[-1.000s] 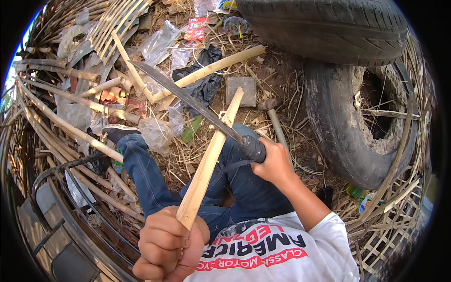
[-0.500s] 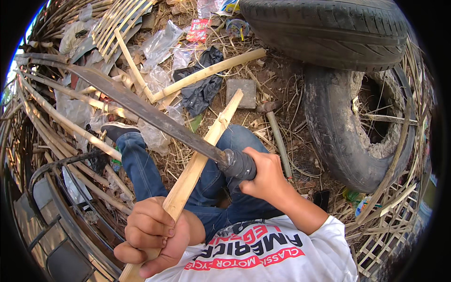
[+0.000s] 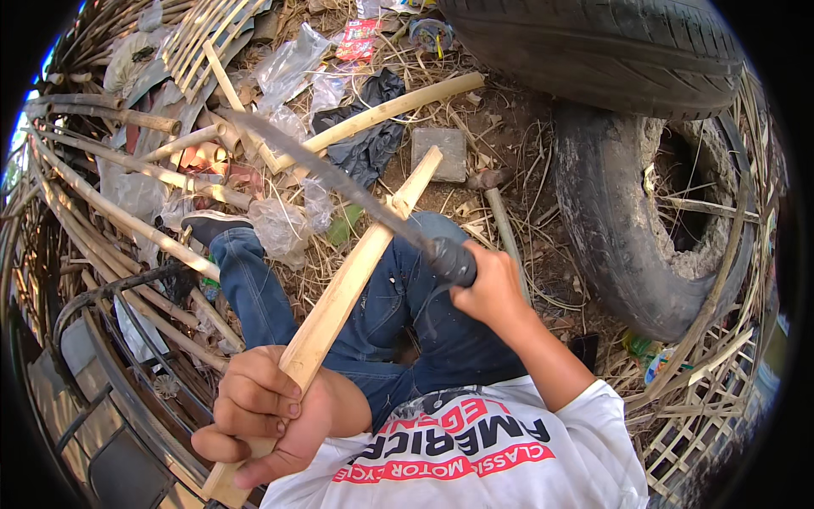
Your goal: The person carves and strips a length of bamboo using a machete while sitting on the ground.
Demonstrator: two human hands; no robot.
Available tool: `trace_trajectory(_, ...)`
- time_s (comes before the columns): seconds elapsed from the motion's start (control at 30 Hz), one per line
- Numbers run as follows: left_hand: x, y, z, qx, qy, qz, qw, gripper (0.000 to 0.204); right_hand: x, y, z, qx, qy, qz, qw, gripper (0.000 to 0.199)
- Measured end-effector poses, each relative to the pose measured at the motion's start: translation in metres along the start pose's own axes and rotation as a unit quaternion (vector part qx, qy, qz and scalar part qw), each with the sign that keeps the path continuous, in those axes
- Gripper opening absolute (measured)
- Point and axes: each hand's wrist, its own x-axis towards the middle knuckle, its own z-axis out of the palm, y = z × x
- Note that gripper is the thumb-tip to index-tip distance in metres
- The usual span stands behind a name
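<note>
My left hand (image 3: 263, 411) is wrapped round the lower part of a pale split bamboo strip (image 3: 339, 288), which slants up and away to the right over my jeans. My right hand (image 3: 492, 284) grips the black-wrapped handle of a machete (image 3: 339, 182). Its long dark blade, a little smeared by motion, points to the far left and crosses the strip near the knot in its upper part. From this angle I cannot tell whether the edge touches the bamboo.
A hammer (image 3: 500, 212) lies beside a grey block (image 3: 439, 154) ahead of me. Two old tyres (image 3: 606, 220) stand at the right. Bamboo poles (image 3: 144, 233) and a black metal frame (image 3: 106, 390) are at the left. Plastic bags (image 3: 288, 68) and a bamboo piece (image 3: 390, 109) litter the ground.
The machete and my right hand have moved right and slightly away, so the blade now crosses the strip higher up, near its knot. My left hand has shifted slightly left with the strip.
</note>
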Motion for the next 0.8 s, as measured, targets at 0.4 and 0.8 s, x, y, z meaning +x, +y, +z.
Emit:
trace_trajectory(0.4, -0.003, 0.000, 0.005, -0.008, 0.009, 0.019, 1.000, 0.037, -0.012, -0.038, -0.017, 0.029, -0.052, -0.054, 0.997, 0.033)
trace_trajectory(0.8, -0.005, 0.000, 0.000, -0.013, 0.003, 0.015, 1.000, 0.039, -0.007, -0.064, -0.022, 0.058, -0.062, -0.118, 0.989, 0.035)
